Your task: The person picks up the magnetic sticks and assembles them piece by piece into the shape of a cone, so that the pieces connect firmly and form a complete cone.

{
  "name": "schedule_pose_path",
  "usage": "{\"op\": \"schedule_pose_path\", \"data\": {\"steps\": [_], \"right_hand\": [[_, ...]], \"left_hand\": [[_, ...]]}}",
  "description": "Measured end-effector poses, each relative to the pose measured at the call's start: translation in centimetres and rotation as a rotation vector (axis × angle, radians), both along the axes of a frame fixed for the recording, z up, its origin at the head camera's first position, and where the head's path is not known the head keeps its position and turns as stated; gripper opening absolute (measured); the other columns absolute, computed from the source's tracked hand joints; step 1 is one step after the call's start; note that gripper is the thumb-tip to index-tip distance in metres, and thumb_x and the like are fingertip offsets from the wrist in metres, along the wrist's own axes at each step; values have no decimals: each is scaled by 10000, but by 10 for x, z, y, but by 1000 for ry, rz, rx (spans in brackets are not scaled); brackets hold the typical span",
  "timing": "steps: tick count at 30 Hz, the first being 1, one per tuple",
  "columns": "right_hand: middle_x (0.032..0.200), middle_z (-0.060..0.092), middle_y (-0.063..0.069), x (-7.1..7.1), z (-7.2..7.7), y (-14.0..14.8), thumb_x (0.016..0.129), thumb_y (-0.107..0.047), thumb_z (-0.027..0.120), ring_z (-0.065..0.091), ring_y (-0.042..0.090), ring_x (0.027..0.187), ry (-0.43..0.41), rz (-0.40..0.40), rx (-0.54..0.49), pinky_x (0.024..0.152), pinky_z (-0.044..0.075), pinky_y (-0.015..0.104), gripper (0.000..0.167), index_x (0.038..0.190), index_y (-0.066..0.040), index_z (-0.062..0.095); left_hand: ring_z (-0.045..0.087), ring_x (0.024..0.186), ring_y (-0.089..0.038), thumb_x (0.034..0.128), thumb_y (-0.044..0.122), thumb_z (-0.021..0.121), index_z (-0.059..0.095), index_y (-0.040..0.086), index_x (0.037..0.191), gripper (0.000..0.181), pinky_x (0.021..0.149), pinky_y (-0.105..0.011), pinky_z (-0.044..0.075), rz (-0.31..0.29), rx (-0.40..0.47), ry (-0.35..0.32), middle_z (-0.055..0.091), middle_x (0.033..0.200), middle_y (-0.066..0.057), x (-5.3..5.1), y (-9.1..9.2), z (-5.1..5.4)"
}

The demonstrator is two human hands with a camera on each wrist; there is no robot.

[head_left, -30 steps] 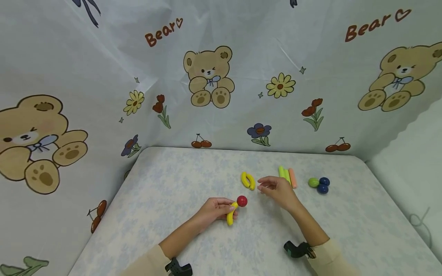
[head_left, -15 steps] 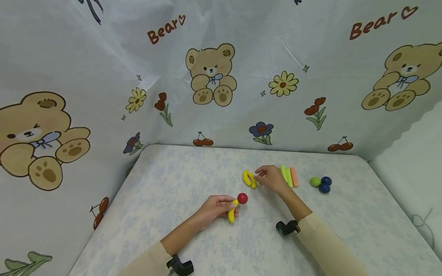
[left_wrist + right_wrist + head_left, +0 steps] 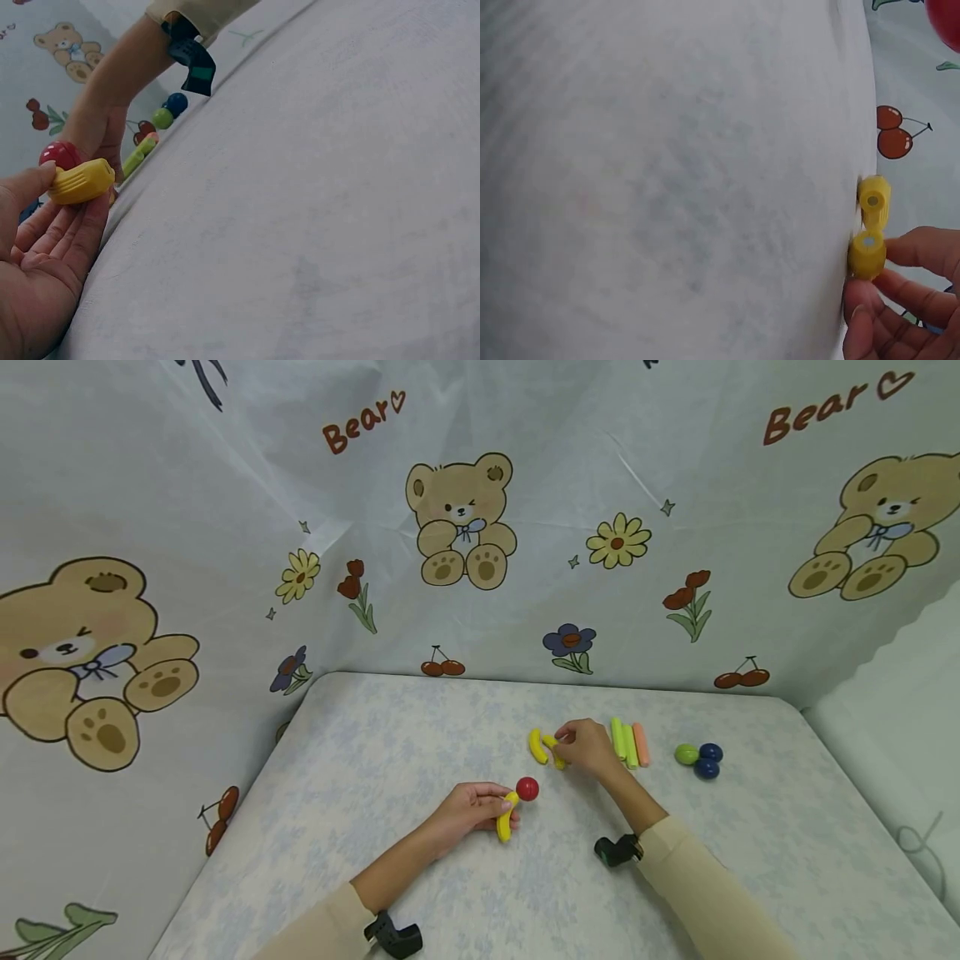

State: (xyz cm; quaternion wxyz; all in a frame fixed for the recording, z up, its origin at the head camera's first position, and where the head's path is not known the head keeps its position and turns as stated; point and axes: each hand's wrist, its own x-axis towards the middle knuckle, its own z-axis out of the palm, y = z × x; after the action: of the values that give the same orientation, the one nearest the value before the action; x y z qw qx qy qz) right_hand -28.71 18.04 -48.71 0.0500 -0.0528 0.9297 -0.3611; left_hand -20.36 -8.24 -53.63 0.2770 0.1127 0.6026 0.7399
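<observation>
Looks like smooth, faintly shiny plastic on the near curved yellow banana-shaped piece (image 3: 79, 184), grooved. Looks the same on the two far curved yellow banana-shaped pieces (image 3: 868, 264), with a grey, metal-like disc (image 3: 868, 241) in one end. Gleams glossy on the round red ball (image 3: 527, 788), the rounded lime-green piece (image 3: 686, 754) and the two rounded dark blue pieces (image 3: 707, 768). Looks duller on the pale green sticks (image 3: 630, 750) and the salmon-coloured stick (image 3: 641, 745). Looks matt on the mottled pale tablecloth (image 3: 420, 727), creased and faintly shiny on the white bear-print sheet (image 3: 540, 585).
</observation>
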Motion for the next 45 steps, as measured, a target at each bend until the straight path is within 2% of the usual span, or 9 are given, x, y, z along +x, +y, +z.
{"op": "schedule_pose_path", "data": {"steps": [5, 13, 23, 32, 37, 45], "right_hand": [[858, 682, 77, 1, 1, 0, 862, -122, 786, 587, 204, 740, -8, -28, 115, 633, 513, 310, 208, 1021, 9, 756], [839, 682, 67, 12, 5, 11, 860, -98, 767, 591, 179, 712, 33, -5, 128, 625, 511, 311, 149, 966, 7, 755], [843, 688, 43, 51, 15, 17, 856, -69, 790, 618, 189, 765, 57, 4, -26, 604, 521, 294, 143, 980, -14, 746], [849, 706, 27, 80, 18, 9, 835, -40, 812, 626, 169, 763, 72, 25, -102, 616, 529, 258, 145, 965, -32, 750], [842, 701, 14, 88, 18, 5, 827, -33, 820, 614, 166, 740, 76, 29, -136, 599, 527, 257, 146, 958, -48, 756], [845, 704, -2, 93, 13, -1, 818, -25, 827, 607, 164, 730, 106, 57, -156, 586, 522, 247, 149, 948, -58, 763]], "left_hand": [[737, 977, -263, 987, 153, 684, 658, -32, 1242, 316, 872, -388, 584, 10, -5, -14, 732, 1105, -214, 0, 0, -1], [739, 979, -272, 985, 156, 687, 658, -30, 1249, 324, 869, -387, 584, 32, -8, -26, 728, 1112, -219, -1, -1, 2], [736, 986, -275, 1005, 166, 659, 636, -39, 1282, 346, 882, -384, 580, 30, -5, -18, 723, 1110, -223, 1, -2, 5], [738, 988, -277, 1017, 163, 639, 625, -37, 1295, 342, 892, -384, 575, 33, -1, -25, 727, 1103, -211, 1, -1, 4], [738, 987, -278, 1011, 168, 648, 624, -37, 1292, 348, 894, -386, 573, 39, 4, -24, 727, 1101, -207, 1, 0, 4], [737, 991, -275, 1006, 175, 658, 622, -40, 1291, 359, 894, -386, 573, 42, 6, -33, 728, 1097, -201, 1, 0, 2]]}}
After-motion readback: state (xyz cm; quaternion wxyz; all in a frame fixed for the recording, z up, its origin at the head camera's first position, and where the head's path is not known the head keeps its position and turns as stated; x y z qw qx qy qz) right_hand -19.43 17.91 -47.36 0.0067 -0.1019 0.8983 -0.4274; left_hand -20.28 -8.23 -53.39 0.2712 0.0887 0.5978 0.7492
